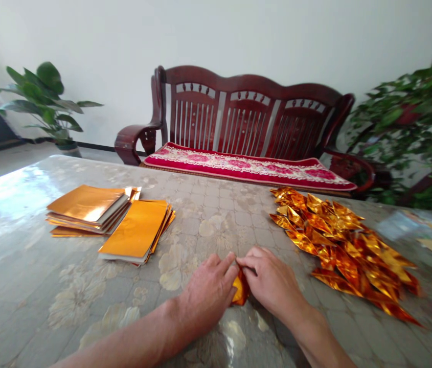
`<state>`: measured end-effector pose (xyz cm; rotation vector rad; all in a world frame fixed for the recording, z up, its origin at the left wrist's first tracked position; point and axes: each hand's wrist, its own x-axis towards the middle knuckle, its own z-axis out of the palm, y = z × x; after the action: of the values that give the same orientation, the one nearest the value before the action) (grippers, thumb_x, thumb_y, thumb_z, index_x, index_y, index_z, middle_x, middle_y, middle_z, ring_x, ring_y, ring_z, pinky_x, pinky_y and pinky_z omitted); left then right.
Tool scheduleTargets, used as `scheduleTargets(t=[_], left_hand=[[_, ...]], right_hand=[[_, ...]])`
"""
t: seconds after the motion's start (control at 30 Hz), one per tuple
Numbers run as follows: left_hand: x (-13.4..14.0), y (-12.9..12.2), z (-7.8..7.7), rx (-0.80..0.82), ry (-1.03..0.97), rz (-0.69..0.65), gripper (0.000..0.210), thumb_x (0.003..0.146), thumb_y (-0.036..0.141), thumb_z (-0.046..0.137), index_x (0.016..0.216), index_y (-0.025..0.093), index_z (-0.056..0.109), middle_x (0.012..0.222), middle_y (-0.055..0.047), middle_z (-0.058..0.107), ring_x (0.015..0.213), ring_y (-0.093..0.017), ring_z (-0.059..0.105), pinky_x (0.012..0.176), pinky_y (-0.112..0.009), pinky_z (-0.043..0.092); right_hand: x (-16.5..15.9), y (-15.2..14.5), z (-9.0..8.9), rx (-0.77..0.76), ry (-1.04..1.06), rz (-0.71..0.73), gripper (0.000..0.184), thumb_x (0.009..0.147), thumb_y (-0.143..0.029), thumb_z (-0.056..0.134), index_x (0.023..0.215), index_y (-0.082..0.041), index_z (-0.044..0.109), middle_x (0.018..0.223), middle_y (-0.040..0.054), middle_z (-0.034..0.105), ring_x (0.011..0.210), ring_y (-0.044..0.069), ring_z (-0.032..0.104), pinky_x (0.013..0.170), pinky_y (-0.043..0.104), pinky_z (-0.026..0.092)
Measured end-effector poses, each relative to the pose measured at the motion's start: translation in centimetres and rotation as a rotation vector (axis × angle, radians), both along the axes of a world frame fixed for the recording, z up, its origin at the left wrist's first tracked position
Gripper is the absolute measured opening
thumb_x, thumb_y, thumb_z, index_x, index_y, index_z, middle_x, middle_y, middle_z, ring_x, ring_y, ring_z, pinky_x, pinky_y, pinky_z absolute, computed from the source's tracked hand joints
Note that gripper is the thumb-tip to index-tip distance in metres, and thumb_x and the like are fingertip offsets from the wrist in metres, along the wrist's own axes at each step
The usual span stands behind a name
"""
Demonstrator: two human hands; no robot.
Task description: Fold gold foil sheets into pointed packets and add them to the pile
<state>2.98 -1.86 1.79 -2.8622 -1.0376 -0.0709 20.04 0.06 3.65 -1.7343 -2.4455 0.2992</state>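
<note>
Between my two hands is a piece of gold foil paper (241, 289), partly folded and mostly covered by my fingers. My left hand (211, 282) is closed on its left side, with thumb and forefinger pinching near the far end. From the right, my right hand (271, 278) pinches the same far end, its fingers curled and almost meeting the left fingertips. The paper rests on or just above the patterned tabletop (200, 327). To the right lies a heap of folded gold foil pieces (338, 245) with pointed ends.
Two stacks of flat gold foil sheets, one farther back (87, 202) and one nearer (135, 230), lie on the left. Clear plastic bags (403, 225) sit at the far right. Behind the table stand a wooden bench (239, 117) and potted plants (47, 102).
</note>
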Motion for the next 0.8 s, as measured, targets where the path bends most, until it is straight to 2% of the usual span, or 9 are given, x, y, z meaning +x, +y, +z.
scheduleTargets(t=[0.17, 0.27, 0.43, 0.57, 0.7, 0.8], left_hand=[[0.1, 0.1, 0.3, -0.048, -0.026, 0.05, 0.027, 0.1, 0.025, 0.043, 0.103, 0.012, 0.066, 0.123, -0.014, 0.062, 0.127, -0.029, 0.049, 0.089, -0.041, 0.046], [0.1, 0.0, 0.2, -0.092, -0.053, 0.109, 0.026, 0.099, 0.018, 0.042, 0.112, 0.011, 0.062, 0.125, -0.014, 0.062, 0.116, -0.026, 0.057, 0.09, -0.04, 0.047], [0.2, -0.1, -0.6, -0.083, -0.099, 0.156, 0.027, 0.094, 0.012, 0.044, 0.115, 0.009, 0.059, 0.127, -0.015, 0.061, 0.108, -0.025, 0.06, 0.09, -0.038, 0.048], [0.2, 0.2, -1.3, -0.082, -0.18, 0.202, 0.025, 0.091, 0.01, 0.046, 0.112, 0.013, 0.06, 0.124, -0.01, 0.062, 0.103, -0.022, 0.06, 0.09, -0.035, 0.048], [0.2, 0.8, -1.6, -0.016, -0.183, 0.142, 0.023, 0.094, 0.011, 0.044, 0.105, 0.014, 0.063, 0.126, -0.011, 0.059, 0.116, -0.024, 0.053, 0.096, -0.036, 0.047], [0.3, 1.2, -1.5, -0.015, -0.181, 0.129, 0.022, 0.096, 0.013, 0.043, 0.099, 0.015, 0.065, 0.122, -0.009, 0.059, 0.119, -0.024, 0.051, 0.097, -0.037, 0.047]], right_hand=[[0.2, -0.2, 0.4, -0.008, -0.024, 0.085, 0.027, 0.091, -0.017, 0.047, 0.085, -0.026, 0.072, 0.087, 0.0019, 0.062, 0.092, 0.017, 0.055, 0.07, 0.027, 0.035], [0.4, -0.2, 0.6, -0.005, -0.037, 0.132, 0.027, 0.092, -0.015, 0.047, 0.087, -0.025, 0.071, 0.087, 0.0029, 0.061, 0.092, 0.017, 0.054, 0.073, 0.027, 0.036], [0.4, -0.4, 0.7, 0.022, -0.061, 0.178, 0.026, 0.094, -0.015, 0.045, 0.09, -0.023, 0.07, 0.088, 0.0039, 0.06, 0.091, 0.018, 0.053, 0.074, 0.028, 0.036], [0.3, -0.6, 0.6, 0.037, -0.083, 0.194, 0.025, 0.093, -0.012, 0.045, 0.085, -0.02, 0.068, 0.09, 0.0046, 0.06, 0.09, 0.018, 0.052, 0.075, 0.029, 0.036], [0.3, -0.7, 0.6, 0.025, -0.091, 0.212, 0.025, 0.092, -0.01, 0.046, 0.084, -0.019, 0.067, 0.093, 0.0053, 0.06, 0.09, 0.018, 0.052, 0.078, 0.029, 0.037], [0.3, -0.7, 0.7, 0.029, -0.089, 0.218, 0.024, 0.091, -0.01, 0.047, 0.086, -0.019, 0.068, 0.095, 0.0056, 0.061, 0.09, 0.018, 0.052, 0.079, 0.029, 0.037]])
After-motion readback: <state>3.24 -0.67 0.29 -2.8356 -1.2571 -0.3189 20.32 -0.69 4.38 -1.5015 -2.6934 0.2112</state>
